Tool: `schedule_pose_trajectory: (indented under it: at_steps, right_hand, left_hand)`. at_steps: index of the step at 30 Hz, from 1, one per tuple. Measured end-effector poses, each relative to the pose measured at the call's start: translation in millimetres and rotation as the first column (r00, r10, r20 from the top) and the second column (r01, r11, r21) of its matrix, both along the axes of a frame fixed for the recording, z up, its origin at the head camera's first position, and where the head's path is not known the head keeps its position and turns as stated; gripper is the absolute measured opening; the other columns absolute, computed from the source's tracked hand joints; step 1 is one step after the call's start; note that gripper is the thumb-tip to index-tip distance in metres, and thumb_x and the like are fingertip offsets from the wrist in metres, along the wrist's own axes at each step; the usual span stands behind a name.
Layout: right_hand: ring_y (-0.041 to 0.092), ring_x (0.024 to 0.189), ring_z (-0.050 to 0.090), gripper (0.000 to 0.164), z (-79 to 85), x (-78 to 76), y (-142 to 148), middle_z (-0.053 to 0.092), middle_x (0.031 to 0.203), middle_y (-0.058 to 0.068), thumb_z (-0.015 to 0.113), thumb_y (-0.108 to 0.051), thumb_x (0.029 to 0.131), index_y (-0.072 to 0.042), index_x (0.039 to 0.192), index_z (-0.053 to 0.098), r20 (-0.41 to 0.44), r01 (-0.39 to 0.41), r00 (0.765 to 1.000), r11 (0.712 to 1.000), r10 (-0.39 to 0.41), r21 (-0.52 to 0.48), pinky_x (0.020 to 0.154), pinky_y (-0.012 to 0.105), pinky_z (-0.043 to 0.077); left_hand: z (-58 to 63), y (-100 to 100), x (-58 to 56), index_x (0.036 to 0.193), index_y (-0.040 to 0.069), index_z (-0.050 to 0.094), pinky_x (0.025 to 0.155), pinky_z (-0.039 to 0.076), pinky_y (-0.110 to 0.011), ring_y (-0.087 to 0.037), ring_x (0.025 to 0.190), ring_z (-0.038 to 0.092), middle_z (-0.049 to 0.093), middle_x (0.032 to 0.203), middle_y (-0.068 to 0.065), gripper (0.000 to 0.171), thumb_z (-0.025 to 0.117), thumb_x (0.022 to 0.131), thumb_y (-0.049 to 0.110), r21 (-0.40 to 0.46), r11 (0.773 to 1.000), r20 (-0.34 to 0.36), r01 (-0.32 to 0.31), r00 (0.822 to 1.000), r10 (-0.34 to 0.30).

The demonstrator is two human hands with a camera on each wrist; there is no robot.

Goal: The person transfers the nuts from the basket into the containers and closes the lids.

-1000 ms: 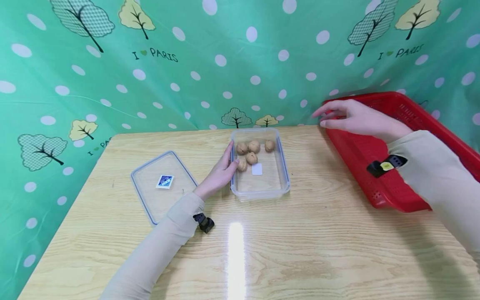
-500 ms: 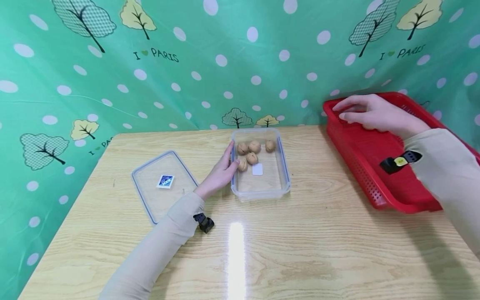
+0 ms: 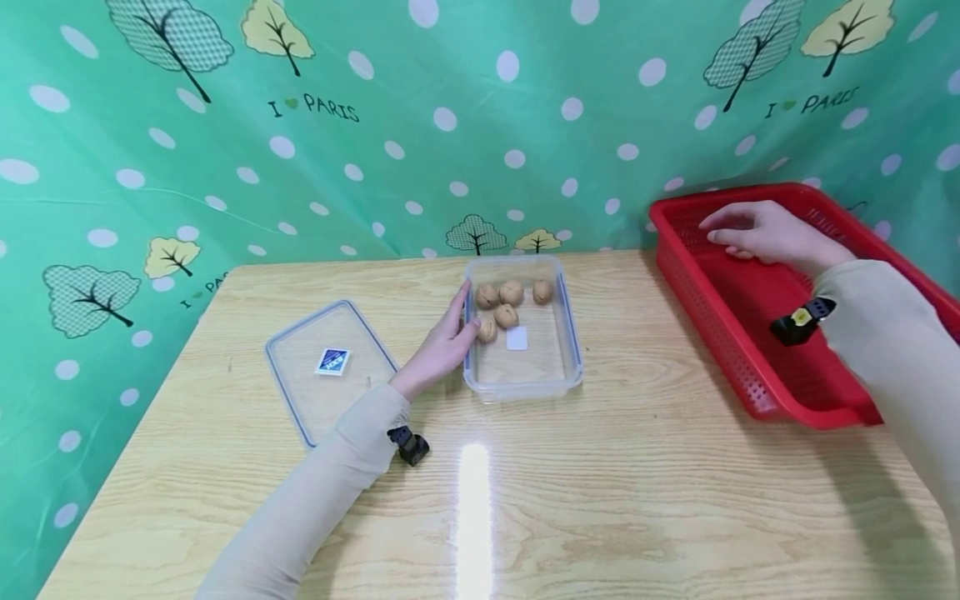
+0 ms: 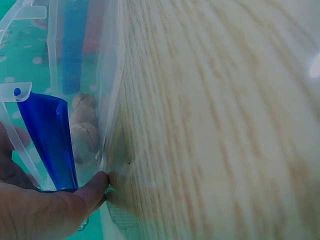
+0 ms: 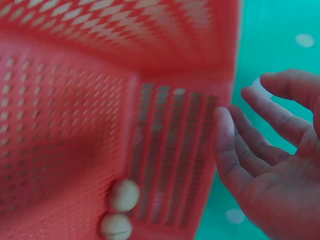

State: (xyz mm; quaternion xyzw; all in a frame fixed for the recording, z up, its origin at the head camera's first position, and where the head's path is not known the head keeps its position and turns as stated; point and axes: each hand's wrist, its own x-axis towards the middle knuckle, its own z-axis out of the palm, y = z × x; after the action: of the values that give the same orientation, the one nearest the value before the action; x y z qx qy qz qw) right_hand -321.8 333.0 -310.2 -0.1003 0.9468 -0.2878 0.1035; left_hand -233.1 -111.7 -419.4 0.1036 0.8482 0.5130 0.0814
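My left hand (image 3: 438,354) holds the left side of a clear plastic food container (image 3: 525,390), thumb at the rim and fingers along the outer wall. Beside that hand hangs a blue latch (image 4: 50,140) in the left wrist view. Several walnuts (image 3: 512,292) lie in the container's back half, near a small white square (image 3: 517,337). My right hand (image 3: 776,236) is over the back end of a red plastic basket (image 3: 738,354), fingers loosely bent with nothing between them. In the right wrist view, two walnuts (image 5: 124,195) lie in a basket corner.
A clear lid (image 3: 296,367) with a blue seal lies flat left of the container, bearing a blue-and-white label (image 3: 332,362). A green patterned curtain (image 3: 375,125) hangs behind the wooden table (image 3: 600,492).
My right hand has moved right, from the basket's left rim to over its inside. The left hand stays on the container, and the walnuts there have not moved.
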Motion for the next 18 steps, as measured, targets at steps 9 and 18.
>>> schedule_pose_trajectory:
  at_steps: [9,18]
  right_hand:
    - [0.038,0.105,0.046,0.058,-23.5,-16.3,26,0.051,0.120,0.027,0.066,-0.021,0.092,0.005,0.138,0.043,0.000,-0.002,1.000,0.999,0.002,0.053,0.072,0.034,0.052]
    - [0.052,0.121,0.029,0.074,-47.2,-23.5,58,0.032,0.139,0.032,0.066,-0.033,0.092,0.003,0.146,0.030,0.032,0.063,0.997,0.998,-0.064,0.020,0.092,0.069,0.038]
  left_hand:
    - [0.6,1,0.8,0.157,0.024,0.003,0.110,0.032,-0.044,-0.035,0.138,0.028,0.012,0.159,-0.015,0.064,0.039,0.104,0.026,-0.008,1.000,0.003,-0.005,1.000,0.005]
    - [-0.8,1,0.7,0.157,0.023,0.004,0.108,0.034,-0.043,-0.036,0.137,0.031,0.013,0.159,-0.015,0.064,0.039,0.103,0.028,-0.030,1.000,-0.016,-0.006,1.000,0.006]
